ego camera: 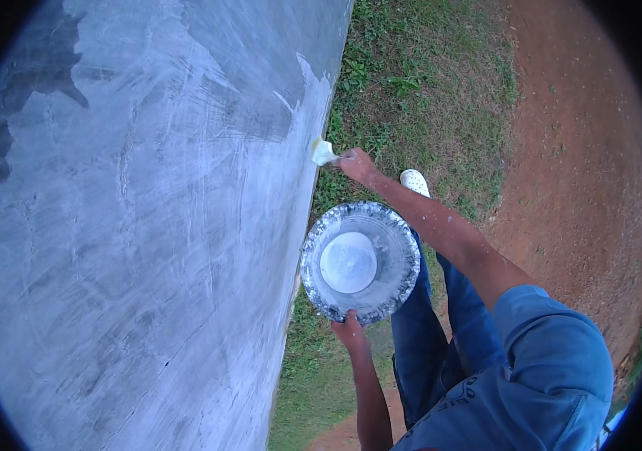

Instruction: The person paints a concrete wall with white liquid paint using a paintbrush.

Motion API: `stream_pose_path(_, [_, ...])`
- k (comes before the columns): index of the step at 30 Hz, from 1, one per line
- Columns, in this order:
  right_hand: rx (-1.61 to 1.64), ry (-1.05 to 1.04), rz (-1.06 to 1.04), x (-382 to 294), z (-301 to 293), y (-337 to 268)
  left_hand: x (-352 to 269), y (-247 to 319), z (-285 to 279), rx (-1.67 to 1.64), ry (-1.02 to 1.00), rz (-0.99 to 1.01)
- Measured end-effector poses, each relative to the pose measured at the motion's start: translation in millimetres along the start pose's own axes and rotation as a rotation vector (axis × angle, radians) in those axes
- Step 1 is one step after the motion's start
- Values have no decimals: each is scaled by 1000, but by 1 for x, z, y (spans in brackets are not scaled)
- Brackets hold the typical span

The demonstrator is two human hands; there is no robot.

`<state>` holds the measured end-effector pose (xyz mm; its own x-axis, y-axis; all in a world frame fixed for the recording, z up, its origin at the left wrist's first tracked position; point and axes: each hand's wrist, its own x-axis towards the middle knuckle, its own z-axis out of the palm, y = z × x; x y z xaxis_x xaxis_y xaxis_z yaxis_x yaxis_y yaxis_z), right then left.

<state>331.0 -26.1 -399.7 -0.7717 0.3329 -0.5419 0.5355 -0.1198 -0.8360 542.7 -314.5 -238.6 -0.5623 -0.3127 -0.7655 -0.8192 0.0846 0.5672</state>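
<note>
A paintbrush (323, 153) with pale paint on its bristles is held by the handle in my right hand (356, 164), close to the lower edge of a grey plastered wall (185, 186). My left hand (350, 331) grips the rim of a round, paint-spattered basin (405, 287), thumb over the edge. White liquid paint (348, 262) lies in the bottom of the basin. Whitish, streaky paint covers much of the wall, while darker grey patches show near its top and at the far left. Splashes of paint dot my right forearm.
Grass and weeds (428, 84) grow in a strip along the wall's base. Beyond the strip lies reddish bare soil (574, 169). A white perforated shoe (415, 182) and my blue trouser legs (422, 338) are below me, beside the basin.
</note>
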Motion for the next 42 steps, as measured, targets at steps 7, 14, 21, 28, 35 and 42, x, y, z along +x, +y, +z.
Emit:
stream_pose_path(7, [-99, 127, -237, -38, -8, -196, 2, -7, -19, -33, 158, -62])
stream_pose_path(14, [313, -239, -616, -86, -51, -314, 9, -19, -23, 30, 200, -83])
stream_pose_path(21, [47, -71, -173, 20, -14, -137, -16, 7, -7, -27, 182, -71])
stream_pose_path(28, [-266, 134, -105, -36, -26, -203, -91, 29, -17, -90, 211, -29])
stream_pose_path(35, [610, -437, -423, -212, -99, -369, -138, 3, -62, -284, 225, 84])
stream_pose_path(42, [471, -333, 279, -139, -266, -94, -209, 29, -31, -299, 430, 36])
